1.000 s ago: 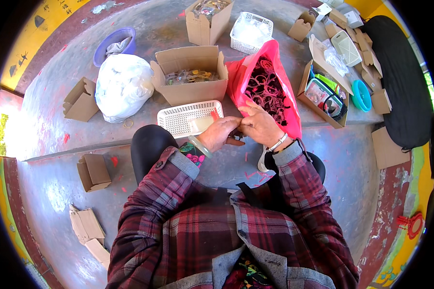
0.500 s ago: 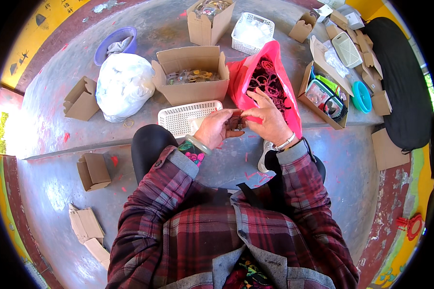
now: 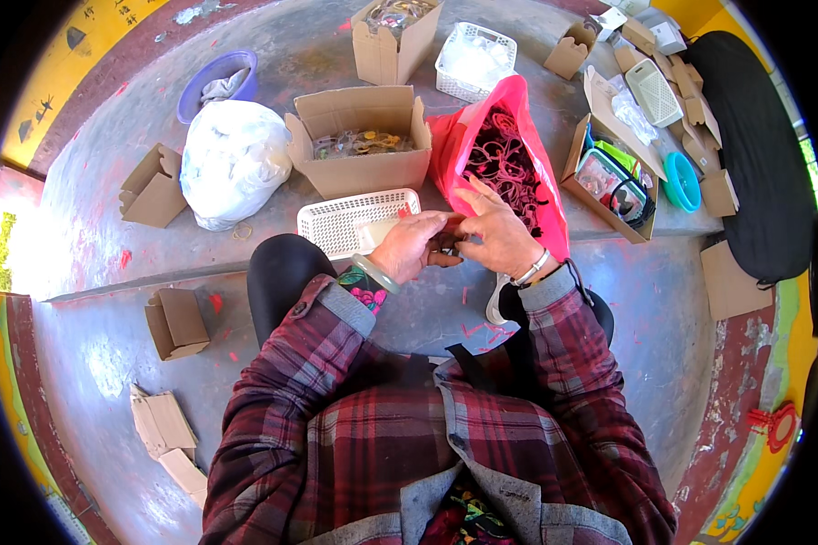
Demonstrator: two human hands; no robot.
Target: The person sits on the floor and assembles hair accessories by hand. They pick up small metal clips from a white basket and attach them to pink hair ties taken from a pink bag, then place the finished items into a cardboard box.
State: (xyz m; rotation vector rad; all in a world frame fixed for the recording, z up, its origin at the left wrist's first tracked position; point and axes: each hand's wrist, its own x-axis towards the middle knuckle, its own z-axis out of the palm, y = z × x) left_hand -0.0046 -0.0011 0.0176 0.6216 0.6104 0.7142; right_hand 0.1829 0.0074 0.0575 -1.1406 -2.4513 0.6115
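Note:
My left hand [image 3: 411,247] is curled round a small dark thing [image 3: 444,242], mostly hidden by the fingers and too small to name. Facing it, my right hand [image 3: 500,232] pinches with thumb and forefinger at the same small thing, its other fingers raised. Both hands meet in front of my knees. Just behind the left hand lies a white perforated plastic basket [image 3: 323,222] with something pale in it. Beyond the right hand a pink-red bag [image 3: 454,154] stands wide, full of dark and pink cord-like loops [image 3: 504,163].
A cardboard box [image 3: 364,173] of small packed items stands behind the basket. Left are a stuffed white plastic bag [image 3: 236,163] and a purple basin [image 3: 191,95]. Right are a box of mixed goods [image 3: 641,227] and a teal basin [image 3: 682,182]. A step edge [image 3: 154,286] crosses the floor.
My right hand has shifted slightly left, its thumb and forefinger drawing closer to the left hand. The left fingers have closed a little more. Surrounding things stay put.

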